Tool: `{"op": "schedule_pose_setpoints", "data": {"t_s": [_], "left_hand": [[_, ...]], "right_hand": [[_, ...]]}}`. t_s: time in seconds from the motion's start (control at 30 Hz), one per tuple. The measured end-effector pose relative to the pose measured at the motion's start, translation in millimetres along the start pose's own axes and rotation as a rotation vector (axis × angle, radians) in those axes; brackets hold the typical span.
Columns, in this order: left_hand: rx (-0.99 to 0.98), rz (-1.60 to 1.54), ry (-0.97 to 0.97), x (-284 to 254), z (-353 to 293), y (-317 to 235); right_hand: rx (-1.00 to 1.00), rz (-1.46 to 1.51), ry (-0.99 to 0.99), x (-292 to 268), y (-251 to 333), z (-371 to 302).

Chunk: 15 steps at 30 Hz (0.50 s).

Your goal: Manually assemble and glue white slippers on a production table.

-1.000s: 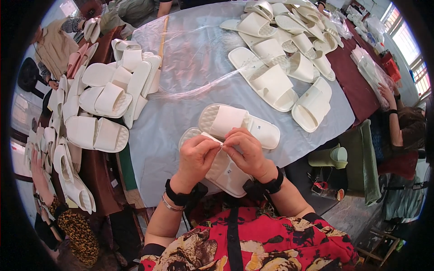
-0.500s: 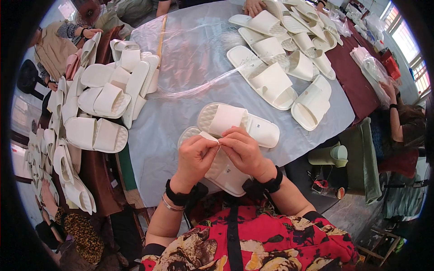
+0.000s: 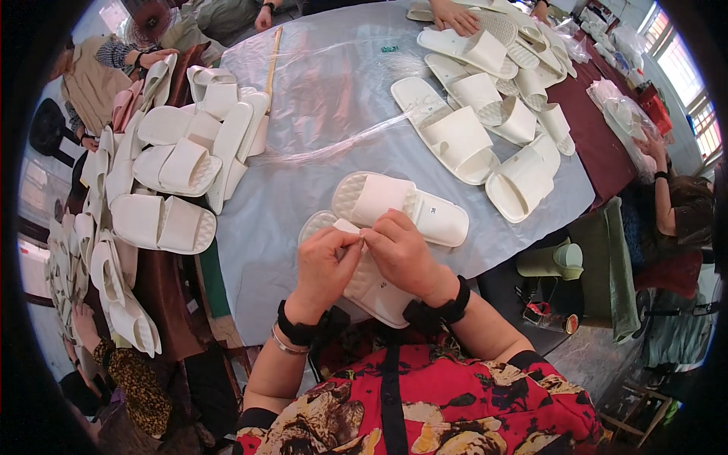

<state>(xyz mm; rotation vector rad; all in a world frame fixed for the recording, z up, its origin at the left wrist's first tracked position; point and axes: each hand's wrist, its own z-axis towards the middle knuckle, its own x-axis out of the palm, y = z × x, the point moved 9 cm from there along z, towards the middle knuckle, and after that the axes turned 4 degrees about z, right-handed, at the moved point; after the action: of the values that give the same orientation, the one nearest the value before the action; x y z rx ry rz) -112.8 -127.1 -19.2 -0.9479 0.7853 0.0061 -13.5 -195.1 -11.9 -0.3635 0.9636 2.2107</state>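
Observation:
My left hand point(image 3: 324, 267) and my right hand point(image 3: 407, 256) meet at the fingertips over a pair of cream slippers. Each is closed in a pinch; what lies between the fingertips is too small to make out. The farther slipper point(image 3: 442, 221) points its quilted toe left, with its wide strap beside my right fingers. Beneath my hands is the nearer slipper point(image 3: 385, 294), its strap mostly hidden by my left hand and its heel toward me.
Cream slippers are heaped at the right point(image 3: 459, 140) and left point(image 3: 163, 224) of the plastic-covered table point(image 3: 303, 98). Clear strands point(image 3: 334, 144) cross the sheet, near a small green item point(image 3: 390, 49). A co-worker's hand point(image 3: 455, 17) rests on the far heap. A lidded container point(image 3: 552, 260) stands at right.
My pinched fingertips have shifted slightly left. In the far right heap, several slippers have moved, and the co-worker's hand there now lies flatter and farther right. A small green item has appeared.

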Motion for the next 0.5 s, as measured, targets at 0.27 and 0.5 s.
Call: {"op": "schedule_pose_setpoints", "data": {"t_s": [0.27, 0.5], "left_hand": [[-0.026, 0.006, 0.008, -6.2, 4.7, -5.7], [-0.101, 0.011, -0.207, -40.7, -8.8, 31.0]], "right_hand": [[-0.020, -0.035, 0.012, -0.7, -0.3, 0.0], [0.059, -0.118, -0.017, -46.9, -10.7, 15.3]]}}
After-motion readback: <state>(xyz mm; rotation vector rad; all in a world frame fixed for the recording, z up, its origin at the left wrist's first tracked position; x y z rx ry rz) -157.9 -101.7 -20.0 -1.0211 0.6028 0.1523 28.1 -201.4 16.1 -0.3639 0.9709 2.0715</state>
